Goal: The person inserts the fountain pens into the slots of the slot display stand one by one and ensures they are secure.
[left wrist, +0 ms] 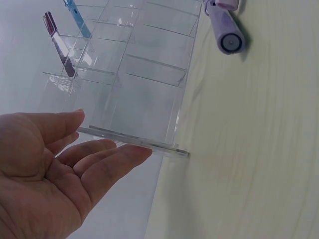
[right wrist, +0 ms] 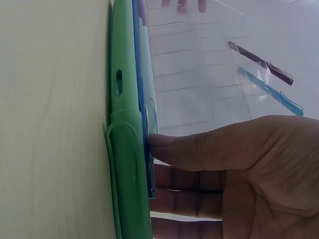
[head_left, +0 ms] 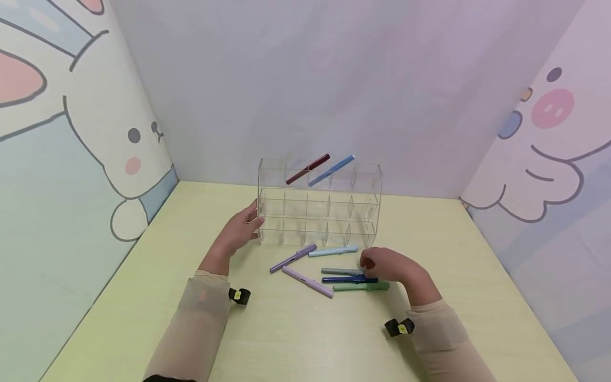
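Observation:
In the head view, my left hand holds the left side panel of a clear tiered display rack; in the left wrist view its fingers and thumb lie on either side of the panel's edge. My right hand pinches the clip end of a grey pen, partly hidden by the fingers. Right beside it lie a navy blue pen and a green pen. A dark red pen and a blue pen lean in the rack's top tier.
Left of the right hand, a light blue pen, a purple pen and a lilac pen lie on the pale yellow table in front of the rack. Walls with cartoon animals stand at both sides; a plain wall is behind.

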The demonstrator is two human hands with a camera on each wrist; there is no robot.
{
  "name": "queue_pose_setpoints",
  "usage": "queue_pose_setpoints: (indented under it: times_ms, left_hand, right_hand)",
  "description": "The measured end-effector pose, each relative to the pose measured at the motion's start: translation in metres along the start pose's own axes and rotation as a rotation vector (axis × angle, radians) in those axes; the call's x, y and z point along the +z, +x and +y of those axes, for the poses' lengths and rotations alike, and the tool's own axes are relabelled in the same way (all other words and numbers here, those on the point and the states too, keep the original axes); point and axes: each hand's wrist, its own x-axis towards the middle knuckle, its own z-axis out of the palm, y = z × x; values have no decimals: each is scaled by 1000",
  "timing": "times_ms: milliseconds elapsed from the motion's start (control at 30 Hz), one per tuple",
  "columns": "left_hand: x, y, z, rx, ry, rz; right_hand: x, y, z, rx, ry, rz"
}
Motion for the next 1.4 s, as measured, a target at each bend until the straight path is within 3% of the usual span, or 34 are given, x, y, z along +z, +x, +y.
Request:
queue_pose_setpoints:
  times_ms: [767,933,1167,1400]
  left_hand:
    - [-1,1,3,5,13,2]
    - [-1,0,3,11,6,0]
    - [0,-1,4,8,1,-1]
    - [0,0,2,0,5,-6]
  right_hand:
    - [5,6,-5,-40,-144,69]
    - [2,5,-4,-33,-86,90]
    - [-4,3,1,-97,5,117]
    - [-9,0,2,-123,163,166]
